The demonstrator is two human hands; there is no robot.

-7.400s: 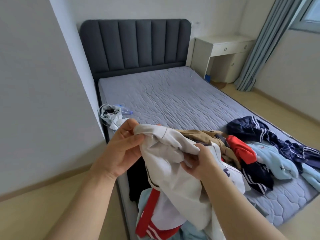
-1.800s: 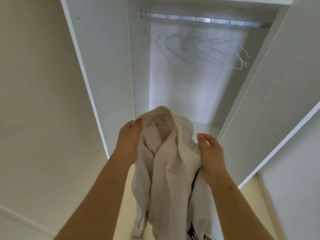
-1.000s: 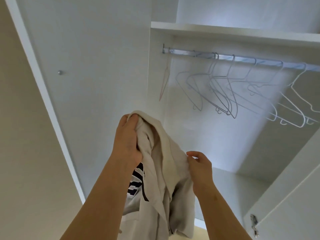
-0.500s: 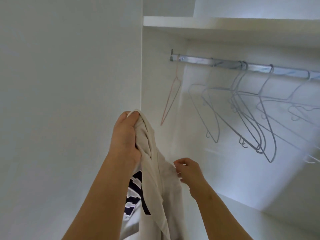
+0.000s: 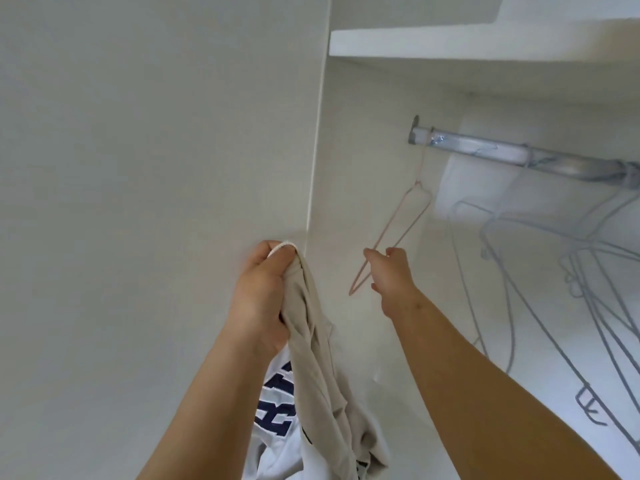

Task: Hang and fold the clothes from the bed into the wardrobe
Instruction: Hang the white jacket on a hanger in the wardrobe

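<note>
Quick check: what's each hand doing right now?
Left hand: closed, gripping the beige shirt.
Right hand: fingers at the pink hanger on the rail; grip cannot be told.

We've got one head-worn view, tilted steeply upward, close in front of the open white wardrobe (image 5: 363, 168). It looks up at the silver metal hanging rail (image 5: 519, 157) from below-left; both forearms enter from the bottom edge.
</note>
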